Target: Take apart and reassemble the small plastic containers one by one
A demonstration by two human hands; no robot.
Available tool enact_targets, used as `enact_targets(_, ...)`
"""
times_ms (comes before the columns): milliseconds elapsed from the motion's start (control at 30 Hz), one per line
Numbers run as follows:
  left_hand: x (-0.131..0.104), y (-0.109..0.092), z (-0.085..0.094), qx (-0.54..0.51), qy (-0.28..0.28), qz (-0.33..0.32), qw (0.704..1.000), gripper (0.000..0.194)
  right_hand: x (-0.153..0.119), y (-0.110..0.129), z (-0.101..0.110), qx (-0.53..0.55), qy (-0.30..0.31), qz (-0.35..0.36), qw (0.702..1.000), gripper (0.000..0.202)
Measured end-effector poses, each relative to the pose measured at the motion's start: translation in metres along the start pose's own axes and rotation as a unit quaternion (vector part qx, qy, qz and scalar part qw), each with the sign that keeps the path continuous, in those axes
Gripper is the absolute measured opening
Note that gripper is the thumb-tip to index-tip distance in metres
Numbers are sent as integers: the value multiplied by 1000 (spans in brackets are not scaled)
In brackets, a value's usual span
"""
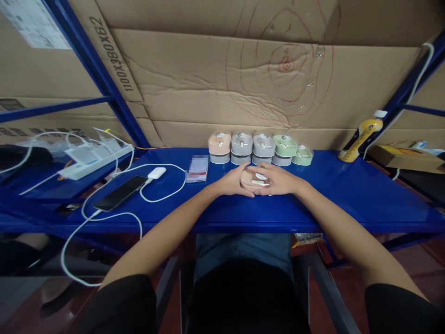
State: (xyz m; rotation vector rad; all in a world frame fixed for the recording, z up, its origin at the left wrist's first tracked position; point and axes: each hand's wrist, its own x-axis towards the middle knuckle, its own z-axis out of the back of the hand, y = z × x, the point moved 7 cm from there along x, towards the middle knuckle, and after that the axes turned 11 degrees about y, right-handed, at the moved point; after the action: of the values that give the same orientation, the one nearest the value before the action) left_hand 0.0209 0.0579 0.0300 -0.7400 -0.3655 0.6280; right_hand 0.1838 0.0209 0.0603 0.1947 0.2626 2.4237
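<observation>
A small pink rounded case [253, 178] with a pale latch lies on the blue shelf [347, 195], held between both hands. My left hand [232, 182] cups its left side and my right hand [281, 180] wraps its right side and top. Just behind stands a row of several similar cases: a pink one [219, 146], two grey ones [242, 147] [263, 147] and two green ones [284, 149] [302, 155], against the cardboard wall.
A black phone [120, 192] lies to the left, with a white cable and a small white charger [156, 173]. A white power strip [92, 160] sits farther left. A small card [197, 170] lies near the cases. A yellow bottle [361, 139] leans at the right.
</observation>
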Motion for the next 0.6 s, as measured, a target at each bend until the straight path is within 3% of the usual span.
enact_targets(133, -3, -9, 1, 7, 5, -21, 1000, 118, -5, 0, -3, -19, 9, -29, 999, 95)
enact_targets(333, -2, -13, -5, 12, 23, -45, 999, 107, -40, 14, 3, -56, 3, -61, 997, 94)
enact_targets(467, -3, -14, -6, 29, 34, -56, 997, 75, -97, 5, 9, -74, -5, -147, 986, 89)
enact_targets(600, -4, -16, -3, 46, 32, -49, 997, 60, -175, -48, 19, -109, -48, -305, 945, 84)
